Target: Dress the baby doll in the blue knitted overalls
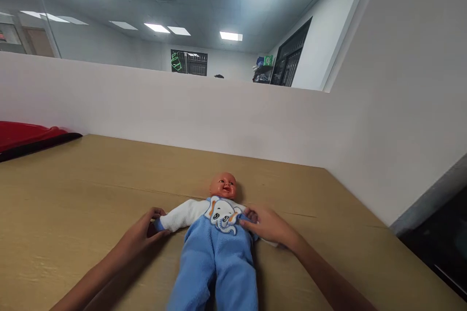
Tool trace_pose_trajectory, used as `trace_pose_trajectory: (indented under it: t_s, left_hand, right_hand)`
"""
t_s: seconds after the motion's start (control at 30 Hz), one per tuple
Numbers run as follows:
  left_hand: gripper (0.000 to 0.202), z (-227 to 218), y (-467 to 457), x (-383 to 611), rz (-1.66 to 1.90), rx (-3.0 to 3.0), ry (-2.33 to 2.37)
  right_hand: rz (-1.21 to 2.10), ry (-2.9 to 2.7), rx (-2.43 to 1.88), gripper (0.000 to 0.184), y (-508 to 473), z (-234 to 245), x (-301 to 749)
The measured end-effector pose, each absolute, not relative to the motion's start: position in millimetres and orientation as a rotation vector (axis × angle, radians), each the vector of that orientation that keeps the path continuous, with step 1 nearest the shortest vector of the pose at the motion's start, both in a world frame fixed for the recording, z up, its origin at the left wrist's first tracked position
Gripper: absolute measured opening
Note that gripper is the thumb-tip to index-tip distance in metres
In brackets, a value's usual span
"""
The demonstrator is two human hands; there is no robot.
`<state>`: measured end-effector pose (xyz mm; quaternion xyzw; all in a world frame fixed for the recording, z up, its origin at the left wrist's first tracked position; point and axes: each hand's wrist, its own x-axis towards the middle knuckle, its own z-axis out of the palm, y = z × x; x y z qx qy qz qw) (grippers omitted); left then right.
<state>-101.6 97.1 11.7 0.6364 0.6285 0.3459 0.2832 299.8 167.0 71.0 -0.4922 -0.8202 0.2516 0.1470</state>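
Note:
A baby doll lies on its back with its head toward the wall. It is dressed in a fleece outfit with blue legs, white sleeves and an elephant patch on the chest. My left hand closes around the blue cuff of the sleeve stretched out to the left. At the right side of the chest, beside the patch, my right hand pinches the blue fabric of the outfit. The doll's other arm is mostly hidden behind that hand, and its feet run out of the picture.
The doll rests on a brown tabletop with seams across it. A red object with a black edge sits at the far left. Behind the table stands a white wall with a window above, and a dark opening shows at the right.

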Motion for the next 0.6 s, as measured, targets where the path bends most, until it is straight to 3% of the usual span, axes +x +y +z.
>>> trace_pose_trajectory:
  t_s: [0.1,0.17,0.3,0.37,0.47,0.6]
  left_hand:
    - [0.058,9.3,97.4,-104.0,0.961,1.746,1.649]
    - [0.055,10.1,96.8,-106.3,0.928,1.796,1.682]
    - [0.048,21.7,97.1,-104.8,0.636,1.911,1.922]
    - [0.047,35.1,100.1,-90.1,0.551,1.973,2.001]
    - [0.048,61.5,108.8,-39.6,0.678,2.175,1.919]
    - [0.024,83.8,126.3,52.3,0.651,2.610,1.441]
  right_hand:
    - [0.690,-2.295,-1.450,0.025,144.0,54.9,341.3]
    - [0.463,-2.249,-1.484,0.023,131.0,42.7,368.2]
    - [0.068,-2.242,-1.656,0.050,119.1,7.7,423.3]
    - [0.109,-2.222,-1.664,0.061,118.3,-12.5,444.9]
    - [0.291,-2.091,-1.521,0.055,119.4,-32.8,458.9]
    - [0.668,-1.779,-1.398,0.048,121.6,-29.9,446.3]
